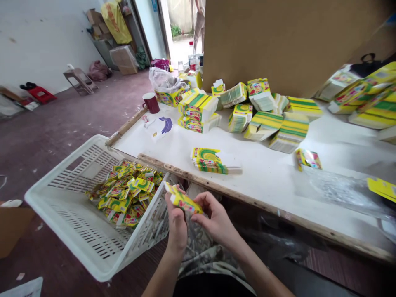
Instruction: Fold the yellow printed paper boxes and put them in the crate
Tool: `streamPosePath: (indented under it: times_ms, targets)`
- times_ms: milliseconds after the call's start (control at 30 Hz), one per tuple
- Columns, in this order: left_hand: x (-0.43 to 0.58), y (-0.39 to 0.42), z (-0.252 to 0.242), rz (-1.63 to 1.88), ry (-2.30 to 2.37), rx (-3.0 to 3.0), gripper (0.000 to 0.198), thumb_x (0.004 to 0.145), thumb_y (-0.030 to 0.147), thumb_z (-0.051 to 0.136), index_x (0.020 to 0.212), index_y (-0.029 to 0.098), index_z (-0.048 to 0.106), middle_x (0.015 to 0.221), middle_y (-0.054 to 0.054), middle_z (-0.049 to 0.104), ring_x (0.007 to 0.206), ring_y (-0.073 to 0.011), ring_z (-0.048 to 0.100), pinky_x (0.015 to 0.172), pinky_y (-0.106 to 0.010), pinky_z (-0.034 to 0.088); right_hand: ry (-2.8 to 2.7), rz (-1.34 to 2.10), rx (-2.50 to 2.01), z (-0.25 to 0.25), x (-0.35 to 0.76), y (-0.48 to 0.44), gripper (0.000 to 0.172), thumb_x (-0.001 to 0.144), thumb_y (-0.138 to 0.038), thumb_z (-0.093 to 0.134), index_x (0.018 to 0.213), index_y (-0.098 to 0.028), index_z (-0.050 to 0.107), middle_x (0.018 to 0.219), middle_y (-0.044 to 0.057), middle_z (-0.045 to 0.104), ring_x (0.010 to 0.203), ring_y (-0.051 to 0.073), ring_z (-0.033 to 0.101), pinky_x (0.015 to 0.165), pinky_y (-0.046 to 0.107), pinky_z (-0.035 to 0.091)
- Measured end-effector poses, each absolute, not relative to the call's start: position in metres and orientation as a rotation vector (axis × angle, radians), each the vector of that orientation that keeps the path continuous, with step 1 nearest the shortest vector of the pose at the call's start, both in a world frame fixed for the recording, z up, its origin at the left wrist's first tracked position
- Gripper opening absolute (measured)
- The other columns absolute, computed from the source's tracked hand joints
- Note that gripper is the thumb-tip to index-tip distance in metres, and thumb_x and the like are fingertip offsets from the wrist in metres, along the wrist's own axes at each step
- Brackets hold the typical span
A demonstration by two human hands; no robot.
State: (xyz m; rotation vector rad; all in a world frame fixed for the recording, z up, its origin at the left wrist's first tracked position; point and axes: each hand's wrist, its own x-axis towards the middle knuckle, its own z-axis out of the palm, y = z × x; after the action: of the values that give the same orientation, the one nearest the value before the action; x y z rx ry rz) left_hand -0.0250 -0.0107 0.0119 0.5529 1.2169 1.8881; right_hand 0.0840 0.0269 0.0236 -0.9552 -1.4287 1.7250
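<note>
Between my two hands, in front of the table edge, is a small yellow printed carton [183, 201] with a flap standing up at its left end. My left hand [177, 225] supports it from below and the left, fingers partly behind it. The thumb and fingers of my right hand [215, 216] pinch its right end. Just beyond, on the white tabletop, lies a fanned stack of flat cartons [208, 161]. To the left, a white plastic crate [77, 239] holds a heap of similar small yellow cartons [130, 194].
Bundles of flat cartons [262, 123] crowd the back of the table [262, 169]. A maroon mug [151, 103] stands near its left corner. Clear plastic bags [343, 189] and a single carton [308, 159] lie at right. A large brown board [272, 41] rises behind.
</note>
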Motion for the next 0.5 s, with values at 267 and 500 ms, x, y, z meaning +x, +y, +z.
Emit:
streamPosePath:
  times_ms: [267, 500]
  targets:
    - [-0.058, -0.024, 0.021, 1.608, 1.398, 0.807, 0.036, 0.079, 0.048, 0.066, 0.100, 0.019, 0.068, 0.097, -0.006, 0.071, 0.090, -0.0205, 0.065, 0.085, -0.032, 0.050, -1.672, 1.350, -0.987, 0.028, 0.119, 0.038, 0.007, 0.079, -0.019, 0.067, 0.072, -0.018, 0.064, 0.066, 0.000, 0.062, 0.062, 0.015, 0.055, 0.057, 0.025, 0.043]
    - [-0.077, -0.024, 0.040, 0.875, 1.346, 1.381, 0.104, 0.051, 0.060, 0.080, 0.138, 0.021, 0.038, 0.133, -0.014, 0.055, 0.117, -0.0316, 0.055, 0.099, -0.042, 0.043, -2.388, 0.569, -0.573, 0.046, 0.130, 0.034, 0.020, 0.090, -0.012, 0.052, 0.093, -0.024, 0.068, 0.087, 0.004, 0.068, 0.085, 0.020, 0.056, 0.081, 0.036, 0.045]
